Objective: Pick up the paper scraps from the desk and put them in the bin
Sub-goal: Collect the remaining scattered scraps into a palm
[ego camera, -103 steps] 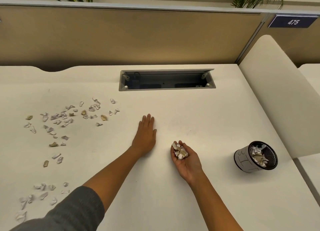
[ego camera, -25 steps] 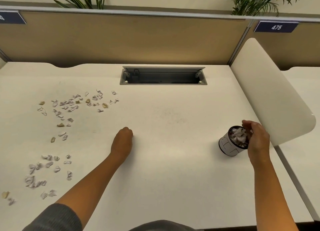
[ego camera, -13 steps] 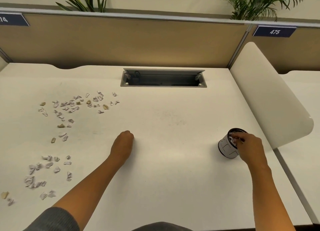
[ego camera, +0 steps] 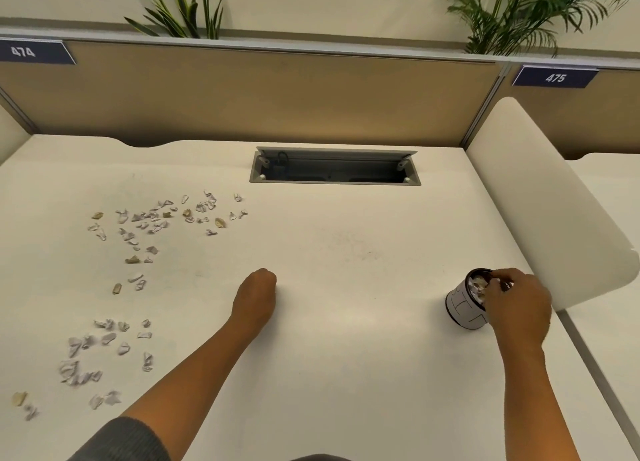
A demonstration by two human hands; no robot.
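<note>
Several small crumpled paper scraps lie on the left of the white desk point(ego camera: 346, 322), in a far cluster point(ego camera: 162, 218) and a near cluster point(ego camera: 93, 356). A small grey round bin point(ego camera: 462, 308) stands at the right, tilted toward me, with white scraps point(ego camera: 476, 285) showing in its mouth. My right hand point(ego camera: 516, 304) is over the bin's mouth, fingers curled down, fingertips bunched on a white bit of paper at the rim. My left hand point(ego camera: 256, 296) rests on the desk's middle as a fist, with nothing visible in it.
An open grey cable tray point(ego camera: 334, 168) is sunk into the desk at the back. A white curved side panel point(ego camera: 547, 201) rises just right of the bin. A tan partition point(ego camera: 259, 93) with plants behind it closes the far edge.
My right hand carried a palmful of scraps right to the bin and turned over its mouth. My left hand went from flat to a fist. Over the last half second little has moved.
</note>
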